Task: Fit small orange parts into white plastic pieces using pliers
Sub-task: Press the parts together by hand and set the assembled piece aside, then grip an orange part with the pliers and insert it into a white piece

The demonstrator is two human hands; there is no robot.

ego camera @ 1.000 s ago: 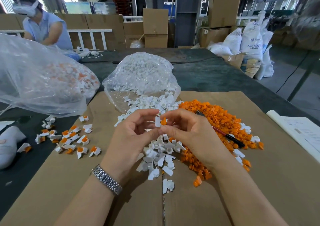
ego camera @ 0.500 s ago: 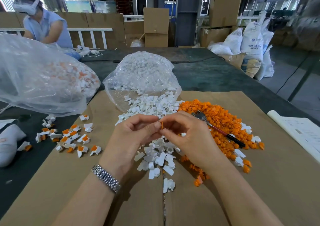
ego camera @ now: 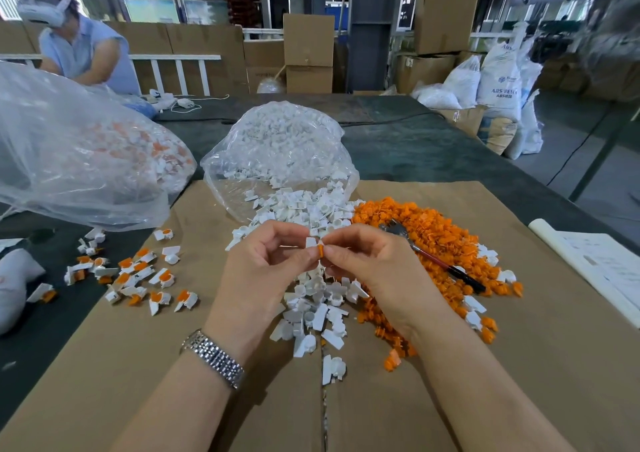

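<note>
Change: half a second ago my fingertips were pressed tight together with only a sliver of orange showing between them; now they have parted a little and both pieces show. A second ago the orange part sat higher, above my right thumb.
Left hand (ego camera: 263,264): raised above the pile, palm turned toward my right, wrist with the metal watch (ego camera: 214,358) angled up from the lower left.
Left fingers: curled, thumb and fingertips pinching the white piece (ego camera: 310,242).
Right hand (ego camera: 374,264): raised to the same height, back of the hand toward me, forearm coming in from the lower right.
Right fingers: curled, thumb and forefinger pinching the orange part (ego camera: 320,250).
White piece and orange part: touching each other, the orange one just right of and below the white one; whether it is seated I cannot tell.
Pliers (ego camera: 433,257): lying untouched on the orange pile (ego camera: 433,233), red and black handles pointing right.
White pile (ego camera: 311,299): beneath my hands, spilling from the clear bag (ego camera: 277,153).
Finished pieces (ego camera: 135,275): scattered on the cardboard (ego camera: 104,365) to my left, near the larger bag (ego camera: 69,157).
</note>
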